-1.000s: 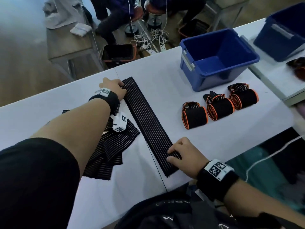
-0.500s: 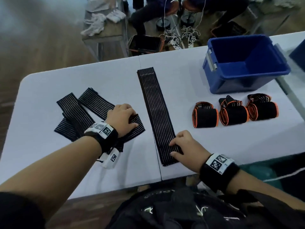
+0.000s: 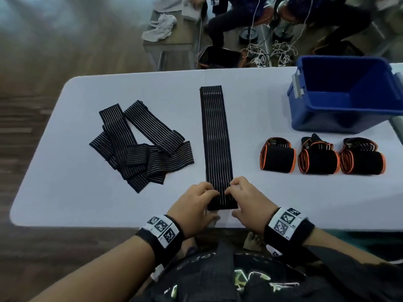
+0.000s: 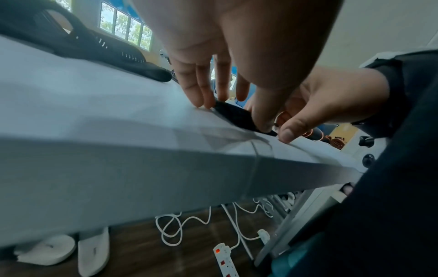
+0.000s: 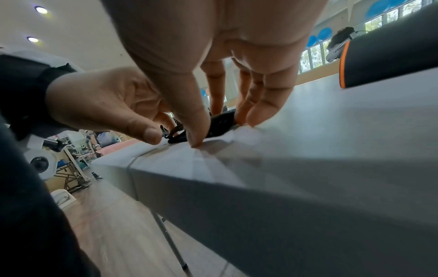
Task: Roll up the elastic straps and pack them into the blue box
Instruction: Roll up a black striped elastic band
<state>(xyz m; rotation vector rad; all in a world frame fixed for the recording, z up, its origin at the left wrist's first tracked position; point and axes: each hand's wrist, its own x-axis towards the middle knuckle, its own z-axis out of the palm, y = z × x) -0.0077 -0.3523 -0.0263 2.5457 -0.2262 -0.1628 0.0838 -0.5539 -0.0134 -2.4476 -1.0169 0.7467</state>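
Note:
A long black striped elastic strap (image 3: 216,138) lies flat across the middle of the white table (image 3: 65,192), pointing away from me. My left hand (image 3: 206,200) and right hand (image 3: 234,199) both pinch its near end (image 4: 237,116), thumbs at the near edge and fingers on top. The right wrist view shows that end (image 5: 218,123) slightly lifted between the fingers. A loose pile of striped straps (image 3: 141,144) lies to the left. Three rolled black straps with orange edges (image 3: 318,159) sit in a row to the right. The blue box (image 3: 327,118) stands at the far right, with nothing visible inside.
The table's front edge runs just below my hands. Beyond the far edge are other people, a bench with white cloths (image 3: 161,29) and cables on the floor. Under the table lie white slippers (image 4: 68,249) and a power strip (image 4: 225,260).
My left hand has left the strap pile and come to the near end of the flat strap beside my right hand. The view has swung to face the table squarely.

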